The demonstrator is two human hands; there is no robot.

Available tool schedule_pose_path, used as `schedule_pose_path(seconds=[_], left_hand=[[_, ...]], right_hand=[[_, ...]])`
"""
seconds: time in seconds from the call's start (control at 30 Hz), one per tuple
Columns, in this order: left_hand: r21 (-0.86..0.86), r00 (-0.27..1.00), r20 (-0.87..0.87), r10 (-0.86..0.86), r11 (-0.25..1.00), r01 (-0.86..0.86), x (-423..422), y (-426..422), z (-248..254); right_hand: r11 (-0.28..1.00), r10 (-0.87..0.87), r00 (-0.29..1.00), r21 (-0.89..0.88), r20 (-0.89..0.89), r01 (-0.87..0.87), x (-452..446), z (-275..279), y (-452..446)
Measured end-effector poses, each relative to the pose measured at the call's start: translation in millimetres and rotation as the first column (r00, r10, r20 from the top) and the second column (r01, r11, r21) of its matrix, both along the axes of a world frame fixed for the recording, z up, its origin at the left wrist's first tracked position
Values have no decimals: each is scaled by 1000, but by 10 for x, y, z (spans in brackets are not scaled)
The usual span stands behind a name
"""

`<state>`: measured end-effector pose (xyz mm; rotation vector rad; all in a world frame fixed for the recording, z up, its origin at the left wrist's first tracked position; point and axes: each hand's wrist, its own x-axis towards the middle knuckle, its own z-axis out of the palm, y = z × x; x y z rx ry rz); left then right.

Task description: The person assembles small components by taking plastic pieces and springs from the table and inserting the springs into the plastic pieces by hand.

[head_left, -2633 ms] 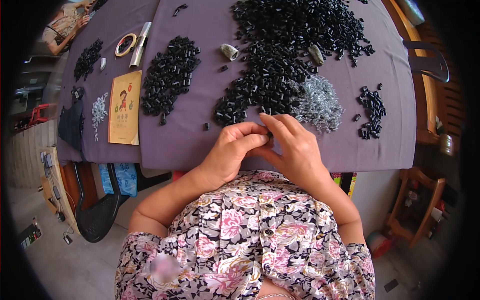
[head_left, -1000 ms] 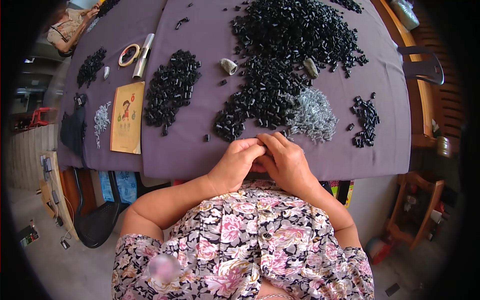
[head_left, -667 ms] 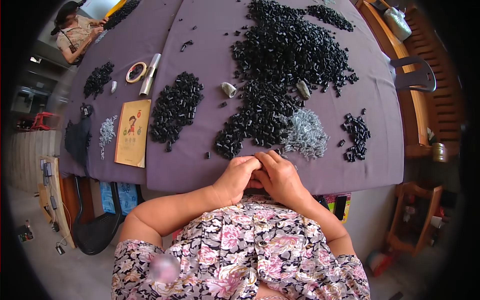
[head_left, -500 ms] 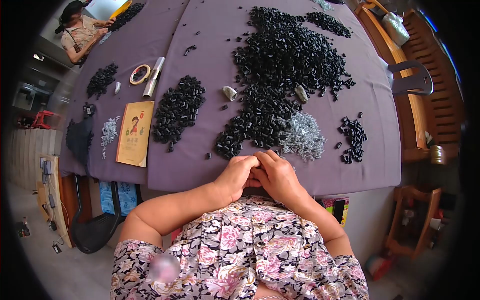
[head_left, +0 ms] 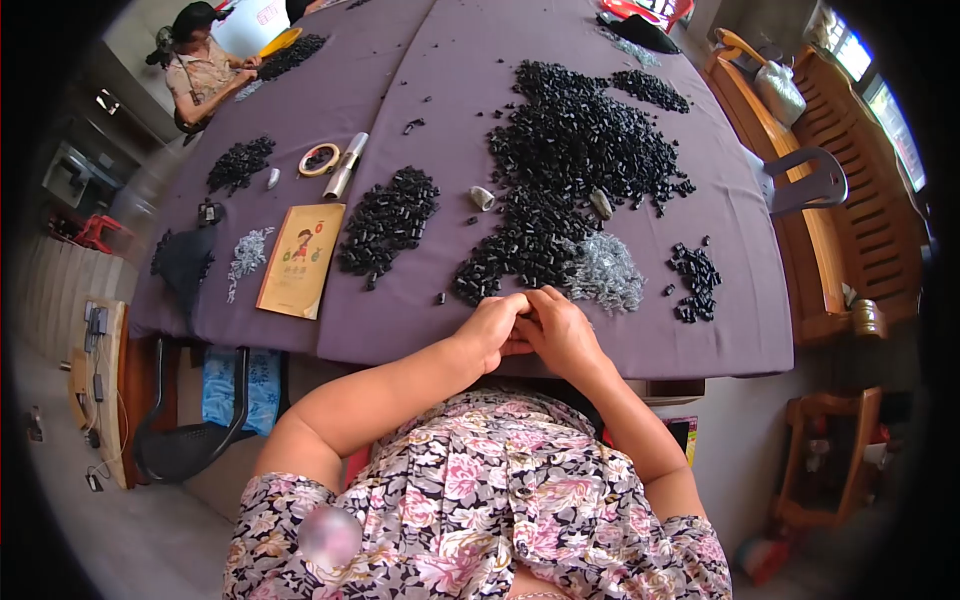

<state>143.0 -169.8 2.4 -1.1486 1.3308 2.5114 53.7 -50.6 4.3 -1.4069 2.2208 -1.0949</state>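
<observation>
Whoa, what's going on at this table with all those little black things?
Someone in a flowery shirt has their left hand and right hand together by the near edge of the table; anything between the fingers is hidden. Just beyond the hands lie a big pile of small black pieces and a heap of silvery bits. A smaller black heap lies farther right, and a booklet lies to the left. At the far left, another person has their hands by more black pieces.

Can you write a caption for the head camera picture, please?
Bare left hand and right hand meet beside heaped glossy black cylinders and silvery coil-like pieces.
</observation>
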Motion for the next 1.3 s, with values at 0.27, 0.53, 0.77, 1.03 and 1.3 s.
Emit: schedule_pose_path(seconds=[0.27,0.53,0.77,1.03,1.3], left_hand=[[-112,997,46,-64,991,69,-100,-14,41],[-96,997,-6,-80,992,80,-68,-19,-46],[-87,979,-160,-127,990,114,56,7,-112],[-192,983,-139,-121,977,94,16,95,-172],[-117,978,-127,-164,982,150,50,43,-145]], right_hand=[[992,15,999,-125,-41,-20,-48,-84,-11],[986,-21,1000,-165,1,20,-39,-141,-17],[987,-65,996,-142,68,74,70,-106,45],[990,-56,998,-129,38,61,57,-169,57],[986,-68,998,-151,4,67,78,-113,68]])
